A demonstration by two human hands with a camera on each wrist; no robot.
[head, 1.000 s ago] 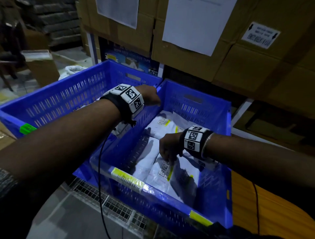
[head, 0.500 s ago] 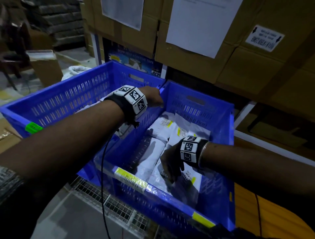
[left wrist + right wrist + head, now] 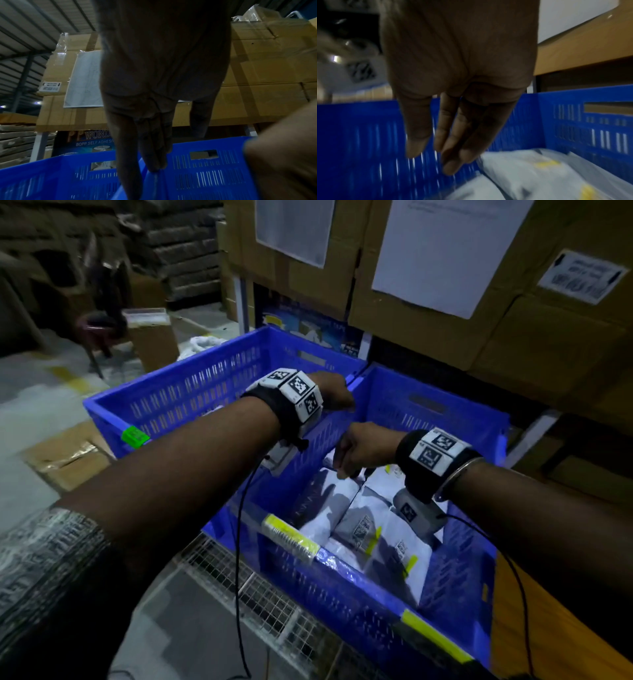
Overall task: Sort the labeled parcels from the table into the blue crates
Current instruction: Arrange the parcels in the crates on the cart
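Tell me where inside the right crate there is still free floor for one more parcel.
Bare blue floor shows along the left wall of the right crate, beside the parcels. The middle and right side are crowded with overlapping parcels under the right hand.

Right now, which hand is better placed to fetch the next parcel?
Probably the right hand: it hangs open and empty above the parcels in the right crate, while the left hand rests on the crates' shared rim.

Place: warehouse or storeroom.
Walls: stacked cardboard boxes (image 3: 428,313), taped, with paper sheets (image 3: 445,251) stuck on.
Roof: ribbed metal sheeting (image 3: 34,20).
Bins: blue slotted crates (image 3: 191,392) holding white parcels (image 3: 363,518).
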